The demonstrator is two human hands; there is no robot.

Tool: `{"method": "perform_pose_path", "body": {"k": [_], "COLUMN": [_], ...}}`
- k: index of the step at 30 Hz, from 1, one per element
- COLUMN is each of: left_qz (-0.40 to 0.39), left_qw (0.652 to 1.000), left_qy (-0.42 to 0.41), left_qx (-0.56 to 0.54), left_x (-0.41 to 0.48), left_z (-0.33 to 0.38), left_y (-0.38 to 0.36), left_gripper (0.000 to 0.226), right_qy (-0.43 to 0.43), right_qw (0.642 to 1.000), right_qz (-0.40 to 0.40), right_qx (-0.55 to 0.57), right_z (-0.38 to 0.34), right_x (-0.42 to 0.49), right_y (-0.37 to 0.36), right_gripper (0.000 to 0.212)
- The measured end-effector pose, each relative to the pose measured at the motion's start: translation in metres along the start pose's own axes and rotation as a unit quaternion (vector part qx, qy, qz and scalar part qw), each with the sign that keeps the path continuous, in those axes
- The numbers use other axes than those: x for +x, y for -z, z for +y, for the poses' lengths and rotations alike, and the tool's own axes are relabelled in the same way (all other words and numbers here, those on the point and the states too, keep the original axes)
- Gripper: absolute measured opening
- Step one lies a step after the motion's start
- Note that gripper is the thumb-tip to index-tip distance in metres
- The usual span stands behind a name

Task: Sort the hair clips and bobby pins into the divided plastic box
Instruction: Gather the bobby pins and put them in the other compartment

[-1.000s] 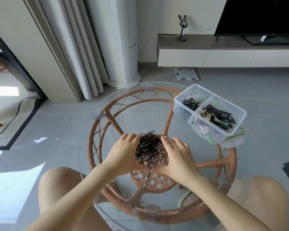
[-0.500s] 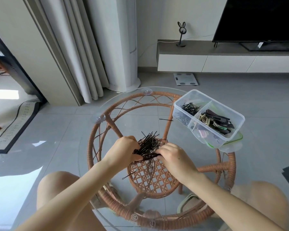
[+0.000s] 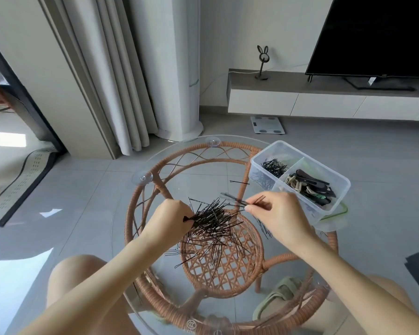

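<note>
Nearest, loose bobby pins (image 3: pixel 203 252) lay scattered on the glass counter (image 3: pixel 198 175), not yet gathered. Just above them the left hand (image 3: pixel 172 218) gripped a thick, fanned bundle (image 3: pixel 215 221) of pins by 1 end. The right hand (image 3: pixel 281 216) pinched several pins (image 3: pixel 242 201) between thumb and fingertips, near the box. 1 stray pin (image 3: pixel 239 182) lay further out. In the divided plastic box (image 3: pixel 344 187), hair clips (image 3: pixel 310 187) filled 1 compartment and a small clump of pins (image 3: pixel 273 166) sat in another. The clips looked done; most pins remained. 0.5 s before, both hands had clutched the bundle together; the right had since drawn away boxward.
</note>
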State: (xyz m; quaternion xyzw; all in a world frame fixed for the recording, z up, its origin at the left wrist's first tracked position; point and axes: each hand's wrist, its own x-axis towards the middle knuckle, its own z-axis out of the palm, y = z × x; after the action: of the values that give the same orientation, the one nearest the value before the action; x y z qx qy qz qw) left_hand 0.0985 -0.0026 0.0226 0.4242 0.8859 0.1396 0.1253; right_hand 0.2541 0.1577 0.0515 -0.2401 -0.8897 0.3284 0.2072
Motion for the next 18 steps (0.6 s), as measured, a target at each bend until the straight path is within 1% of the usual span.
{"method": "perform_pose_path", "body": {"k": [2,5,7,9,12,13,16,18], "left_qz": [0.007,0.015,0.012,0.021,0.034,0.034,0.029,0.02], "left_qw": [1.0,1.0,1.0,0.999,0.999,0.998,0.998,0.998], "left_qy": [0.005,0.01,0.009,0.014,0.023,0.025,0.026,0.026], "left_qx": [-0.003,-0.013,-0.012,-0.024,-0.032,-0.037,-0.047,-0.048], "left_x": [0.002,0.004,0.006,0.01,0.012,0.012,0.014,0.018], "left_z": [0.001,0.003,0.004,0.003,0.005,0.007,0.013,0.017], "left_y": [0.008,0.021,0.026,0.028,0.031,0.032,0.038,0.04], "left_gripper": [0.019,0.019,0.021,0.021,0.019,0.018,0.018,0.018], "right_qy": [-0.04,-0.113,-0.17,-0.233,-0.317,-0.336,-0.375,-0.387], "right_qw": [0.997,0.982,0.966,0.951,0.938,0.933,0.924,0.922], "right_qz": [0.039,0.114,0.16,0.18,0.143,0.125,0.071,0.029], "right_qx": [0.046,0.096,0.107,0.089,0.003,-0.008,-0.001,0.019], "right_z": [-0.001,0.008,0.019,0.031,0.047,0.05,0.049,0.048], "right_x": [0.015,0.049,0.076,0.102,0.13,0.135,0.144,0.147], "right_y": [0.014,0.033,0.043,0.049,0.045,0.041,0.03,0.024], "right_gripper": [0.011,0.009,0.009,0.011,0.02,0.025,0.032,0.042]}}
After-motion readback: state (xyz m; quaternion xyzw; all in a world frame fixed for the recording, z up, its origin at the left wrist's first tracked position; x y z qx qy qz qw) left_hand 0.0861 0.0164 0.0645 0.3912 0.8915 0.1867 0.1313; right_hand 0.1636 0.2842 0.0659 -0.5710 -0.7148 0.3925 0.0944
